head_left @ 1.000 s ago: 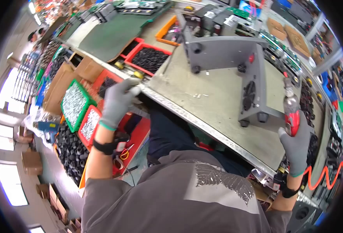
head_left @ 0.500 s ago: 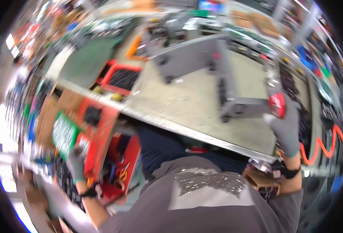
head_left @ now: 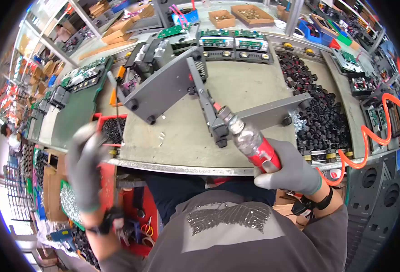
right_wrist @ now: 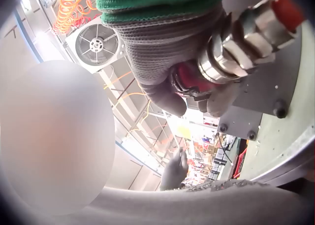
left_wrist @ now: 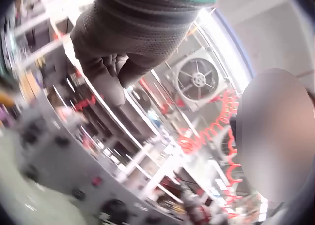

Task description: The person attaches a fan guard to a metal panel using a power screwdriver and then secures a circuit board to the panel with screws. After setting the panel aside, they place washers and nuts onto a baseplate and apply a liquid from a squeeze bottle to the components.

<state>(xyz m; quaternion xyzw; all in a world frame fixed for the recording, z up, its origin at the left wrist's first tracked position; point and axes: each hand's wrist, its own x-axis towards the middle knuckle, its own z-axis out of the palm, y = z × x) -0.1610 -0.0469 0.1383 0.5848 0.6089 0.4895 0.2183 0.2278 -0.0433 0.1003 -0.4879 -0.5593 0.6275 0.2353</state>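
In the head view my gloved right hand [head_left: 290, 170] grips a red and silver air screwdriver [head_left: 250, 143], its bit pointing up and away, overlapping the grey metal frame [head_left: 161, 93]. The wrist view shows my right fingers wrapped round the tool's red body [right_wrist: 192, 79]. This angled frame with black round feet stands on the workbench [head_left: 191, 131]. My gloved left hand [head_left: 84, 165], blurred, is raised at the bench's left front, overlapping a red bin of black small parts [head_left: 114, 129]. Its fingers [left_wrist: 106, 84] curl toward the thumb in the left wrist view; I cannot tell whether they hold something.
Left of the bench are a green bin of small silvery parts [head_left: 70, 199] and a red tray [head_left: 136, 211] with yellow-handled scissors [head_left: 148, 226]. Black parts [head_left: 320, 109] heap at the right, near an orange coiled hose [head_left: 368, 136]. Circuit boards [head_left: 234, 43] line the back.
My left hand went down to the small-parts bins at the left, then came up toward the bench. My right hand brought the screwdriver inward to the frame. The head view turned right.
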